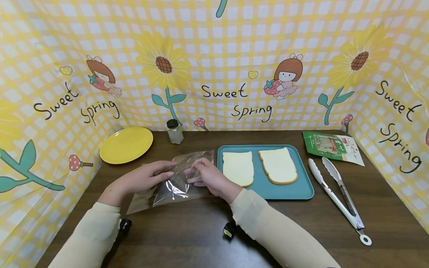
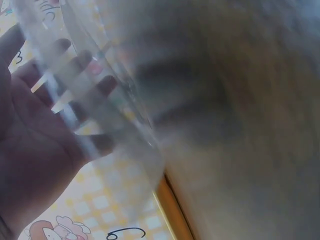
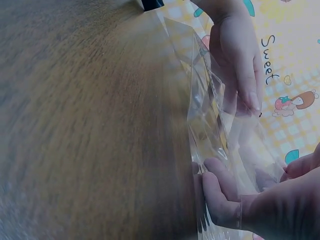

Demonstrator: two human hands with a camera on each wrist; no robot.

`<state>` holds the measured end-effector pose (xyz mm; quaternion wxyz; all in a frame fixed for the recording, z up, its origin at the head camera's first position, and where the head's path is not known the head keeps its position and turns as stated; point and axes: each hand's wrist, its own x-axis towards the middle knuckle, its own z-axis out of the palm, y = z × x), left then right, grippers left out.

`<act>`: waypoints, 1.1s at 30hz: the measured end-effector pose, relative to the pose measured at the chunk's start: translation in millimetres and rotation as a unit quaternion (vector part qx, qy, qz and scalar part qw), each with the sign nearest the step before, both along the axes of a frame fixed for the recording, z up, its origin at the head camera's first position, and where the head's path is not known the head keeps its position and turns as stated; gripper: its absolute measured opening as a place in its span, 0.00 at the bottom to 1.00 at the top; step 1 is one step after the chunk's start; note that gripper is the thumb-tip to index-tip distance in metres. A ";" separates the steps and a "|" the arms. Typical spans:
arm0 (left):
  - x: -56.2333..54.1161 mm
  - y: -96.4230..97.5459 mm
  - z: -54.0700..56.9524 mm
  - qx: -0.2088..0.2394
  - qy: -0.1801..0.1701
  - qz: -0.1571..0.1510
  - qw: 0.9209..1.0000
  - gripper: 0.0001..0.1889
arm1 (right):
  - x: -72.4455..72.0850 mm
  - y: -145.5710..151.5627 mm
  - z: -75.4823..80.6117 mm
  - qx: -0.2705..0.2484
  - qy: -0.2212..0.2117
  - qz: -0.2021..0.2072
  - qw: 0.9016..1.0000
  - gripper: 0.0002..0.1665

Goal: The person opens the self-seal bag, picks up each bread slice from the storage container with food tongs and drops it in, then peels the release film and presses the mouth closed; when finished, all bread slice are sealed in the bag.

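Note:
A clear plastic bag point(image 1: 177, 186) is held up between both hands, low over the brown table. My left hand point(image 1: 147, 175) grips its left part, with the thumb laid along the film; the left wrist view shows the fingers point(image 2: 85, 90) through the plastic. From the right, my right hand point(image 1: 212, 176) holds the bag with bent fingers. In the right wrist view its fingers point(image 3: 220, 195) lie against creased film while the thumb is on the other side. Right beside that hand is a blue tray point(image 1: 281, 191) bearing two bread slices, one left point(image 1: 238, 168) and one right point(image 1: 279, 166).
A yellow plate point(image 1: 126, 145) stands at the back left, near a black-capped shaker jar point(image 1: 175, 132). On the right lie metal tongs point(image 1: 338, 197) with white tips, below a green and white food pouch point(image 1: 331, 147). Patterned yellow checked cloth point(image 1: 214, 67) walls the table's back and sides.

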<state>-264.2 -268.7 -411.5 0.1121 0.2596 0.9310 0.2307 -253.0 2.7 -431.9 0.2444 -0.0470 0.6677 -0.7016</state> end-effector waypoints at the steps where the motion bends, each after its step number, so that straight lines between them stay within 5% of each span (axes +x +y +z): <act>1: 0.2 -0.9 -0.4 0.002 -0.002 -0.001 1.000 0.31 | 0.1 0.4 -0.2 0.001 0.002 0.001 1.000 0.14; 10: 0.1 -4.3 -2.2 0.000 0.010 -0.011 1.000 0.27 | 1.2 2.5 -0.3 -0.006 -0.004 0.004 1.000 0.14; 26: -1.3 -0.4 -0.4 -0.003 0.039 0.019 0.999 0.17 | 5.0 0.8 0.8 0.005 0.013 0.003 1.000 0.14; 33: -0.1 2.2 1.9 0.005 0.059 0.023 0.998 0.14 | 5.9 4.5 2.3 0.012 0.011 0.015 1.000 0.23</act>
